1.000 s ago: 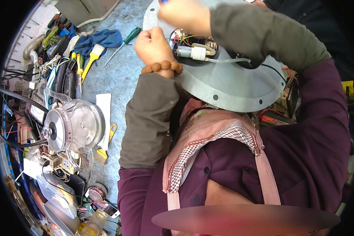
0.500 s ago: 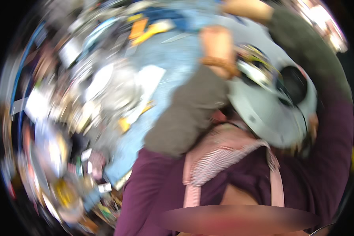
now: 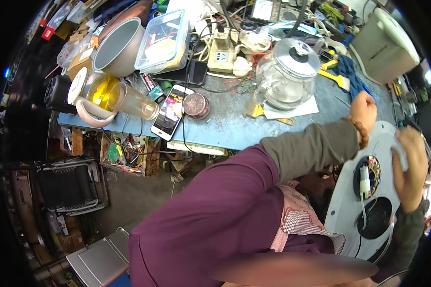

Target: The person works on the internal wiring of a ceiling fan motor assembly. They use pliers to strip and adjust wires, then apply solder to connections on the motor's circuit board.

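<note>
My left hand, with a brown bead bracelet at its wrist, reaches toward a blue cloth. Its fingers are curled; what they hold is hidden. A thin metal shaft lies beside it. My right hand is over a grey round plate, its fingers blurred around a pale shape that I cannot make out. In the plate are an opening with a white pump and coloured wires, and a black round part. A clear tube runs from the pump.
A glass kettle, yellow brush and phone lie on the cluttered blue bench. Further left are a food box, grey pot and jug. A folding chair is below; a grey bin stands back right.
The view has swung left, bringing more bench and floor into sight. My left hand stays near the blue cloth; my right hand appears lower, over the plate's far side.
</note>
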Action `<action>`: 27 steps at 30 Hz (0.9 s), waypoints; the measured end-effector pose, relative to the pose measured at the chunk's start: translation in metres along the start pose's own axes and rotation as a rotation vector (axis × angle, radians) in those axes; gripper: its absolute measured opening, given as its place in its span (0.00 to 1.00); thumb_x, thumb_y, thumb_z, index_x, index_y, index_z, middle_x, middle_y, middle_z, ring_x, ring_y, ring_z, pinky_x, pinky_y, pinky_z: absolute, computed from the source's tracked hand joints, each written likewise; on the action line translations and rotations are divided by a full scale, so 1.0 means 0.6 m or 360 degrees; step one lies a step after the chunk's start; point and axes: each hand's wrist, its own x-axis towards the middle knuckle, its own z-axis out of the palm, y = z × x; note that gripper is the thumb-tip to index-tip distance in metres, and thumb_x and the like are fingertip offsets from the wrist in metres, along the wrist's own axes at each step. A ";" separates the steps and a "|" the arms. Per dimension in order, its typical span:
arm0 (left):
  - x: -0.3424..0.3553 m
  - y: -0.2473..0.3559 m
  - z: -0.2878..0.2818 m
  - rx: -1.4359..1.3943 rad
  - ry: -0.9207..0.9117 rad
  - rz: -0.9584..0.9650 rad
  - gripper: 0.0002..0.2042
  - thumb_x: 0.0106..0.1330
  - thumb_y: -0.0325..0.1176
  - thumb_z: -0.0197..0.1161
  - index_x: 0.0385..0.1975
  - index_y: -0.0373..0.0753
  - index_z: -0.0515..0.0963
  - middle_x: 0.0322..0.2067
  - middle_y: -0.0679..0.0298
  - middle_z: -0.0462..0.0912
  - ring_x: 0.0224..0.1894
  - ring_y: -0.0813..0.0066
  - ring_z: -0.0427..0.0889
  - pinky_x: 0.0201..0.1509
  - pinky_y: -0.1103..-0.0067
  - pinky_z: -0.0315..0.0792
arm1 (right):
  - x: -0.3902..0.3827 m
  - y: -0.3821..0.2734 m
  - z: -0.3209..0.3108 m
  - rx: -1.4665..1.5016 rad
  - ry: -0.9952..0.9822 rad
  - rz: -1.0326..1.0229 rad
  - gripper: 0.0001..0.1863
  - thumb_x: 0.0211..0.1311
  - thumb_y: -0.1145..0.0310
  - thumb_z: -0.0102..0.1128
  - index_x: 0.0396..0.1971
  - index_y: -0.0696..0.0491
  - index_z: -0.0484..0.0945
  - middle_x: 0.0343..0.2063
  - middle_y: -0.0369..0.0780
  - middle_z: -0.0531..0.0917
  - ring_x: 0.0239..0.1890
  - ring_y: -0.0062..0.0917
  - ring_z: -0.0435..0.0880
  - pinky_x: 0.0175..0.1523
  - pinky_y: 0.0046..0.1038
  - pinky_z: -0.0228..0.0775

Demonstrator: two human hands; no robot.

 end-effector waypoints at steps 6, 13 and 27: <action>0.052 -0.015 -0.019 0.0164 0.0006 0.0379 0.06 0.63 0.20 0.60 0.37 0.37 0.78 0.34 0.56 0.82 0.39 0.65 0.82 0.49 0.69 0.77 | -0.132 -0.163 -0.054 0.0084 0.0030 -0.0241 0.15 0.41 0.79 0.66 0.35 0.61 0.81 0.31 0.44 0.82 0.32 0.37 0.83 0.44 0.45 0.81; -0.059 0.192 -0.087 0.0053 -0.0334 0.1167 0.10 0.60 0.16 0.60 0.39 0.34 0.80 0.33 0.65 0.80 0.32 0.80 0.75 0.40 0.81 0.71 | -0.292 -0.296 -0.041 0.0508 0.0666 0.0268 0.16 0.37 0.72 0.70 0.32 0.59 0.84 0.29 0.41 0.83 0.27 0.31 0.83 0.35 0.35 0.78; -0.086 0.502 -0.558 0.0960 0.1638 0.0493 0.23 0.66 0.48 0.63 0.46 0.31 0.76 0.41 0.45 0.84 0.37 0.48 0.83 0.46 0.60 0.78 | -0.437 -0.384 0.121 0.2078 0.0748 0.0981 0.09 0.54 0.86 0.67 0.36 0.63 0.85 0.30 0.45 0.87 0.32 0.29 0.86 0.39 0.26 0.76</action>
